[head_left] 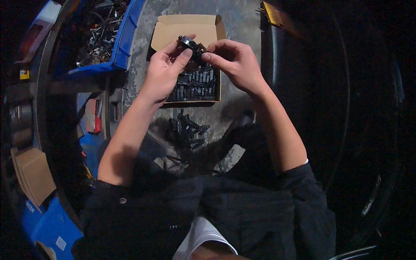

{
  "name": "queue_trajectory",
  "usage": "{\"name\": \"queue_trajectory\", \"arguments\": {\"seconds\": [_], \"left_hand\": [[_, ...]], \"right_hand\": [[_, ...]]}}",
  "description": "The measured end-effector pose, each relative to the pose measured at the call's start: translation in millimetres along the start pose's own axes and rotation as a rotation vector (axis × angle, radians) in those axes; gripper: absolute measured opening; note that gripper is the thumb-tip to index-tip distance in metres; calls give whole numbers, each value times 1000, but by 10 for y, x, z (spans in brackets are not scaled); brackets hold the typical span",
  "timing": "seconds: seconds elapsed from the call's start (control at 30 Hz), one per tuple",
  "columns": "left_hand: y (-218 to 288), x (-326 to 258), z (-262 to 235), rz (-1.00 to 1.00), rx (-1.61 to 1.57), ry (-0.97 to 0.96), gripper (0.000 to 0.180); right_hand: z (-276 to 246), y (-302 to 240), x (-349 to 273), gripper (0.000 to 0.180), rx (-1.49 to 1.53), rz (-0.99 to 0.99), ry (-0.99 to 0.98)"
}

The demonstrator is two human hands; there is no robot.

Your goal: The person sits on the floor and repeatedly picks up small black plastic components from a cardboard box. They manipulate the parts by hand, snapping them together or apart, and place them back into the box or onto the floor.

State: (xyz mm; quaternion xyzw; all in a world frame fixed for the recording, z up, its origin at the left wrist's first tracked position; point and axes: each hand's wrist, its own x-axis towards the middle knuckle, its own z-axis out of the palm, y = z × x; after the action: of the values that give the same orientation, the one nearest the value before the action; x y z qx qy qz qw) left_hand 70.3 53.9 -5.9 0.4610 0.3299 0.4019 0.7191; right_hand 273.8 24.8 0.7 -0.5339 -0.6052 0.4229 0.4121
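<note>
Above an open cardboard box (185, 31), my left hand (168, 65) is closed around a small black part (189, 42) with a shiny rounded end. I cannot make out its exact kind. From the other side my right hand (234, 60) pinches the part's right end between thumb and forefinger. Rows of similar black parts (197, 84) fill the box below, partly hidden by my hands. Closer to me, a loose pile of black parts (188, 128) lies on the worn grey table (242, 26).
A blue bin (125, 41) of mixed metal pieces stands at the far left. Down the left side are a red and white box (93, 115), a brown carton (34, 175) and a blue box (58, 232). A yellow piece (273, 15) sits at the far right.
</note>
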Motion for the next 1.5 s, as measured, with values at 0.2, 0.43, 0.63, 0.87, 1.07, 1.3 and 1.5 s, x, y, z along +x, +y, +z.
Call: {"name": "queue_trajectory", "arguments": {"seconds": [0.2,0.43,0.63,0.87,1.07,1.3,1.5], "left_hand": [[-152,43,30,55,203,-36,43],[-243,184,28,81,106,10,40],[-190,139,47,28,69,23,38],[-149,87,-37,37,72,-14,40],[-136,50,-94,43,72,-23,39],[-181,10,-128,-10,140,5,38],[-199,-13,-96,103,193,-80,38]], "right_hand": [[-45,-138,-81,26,-246,35,33],[-105,-50,39,32,-229,85,73],[-137,29,25,35,-44,186,9],[-70,-52,21,32,16,210,-9],[-3,-56,38,30,7,204,-27],[22,-54,40,29,-135,159,-50],[23,-84,35,29,-191,170,-92]]}}
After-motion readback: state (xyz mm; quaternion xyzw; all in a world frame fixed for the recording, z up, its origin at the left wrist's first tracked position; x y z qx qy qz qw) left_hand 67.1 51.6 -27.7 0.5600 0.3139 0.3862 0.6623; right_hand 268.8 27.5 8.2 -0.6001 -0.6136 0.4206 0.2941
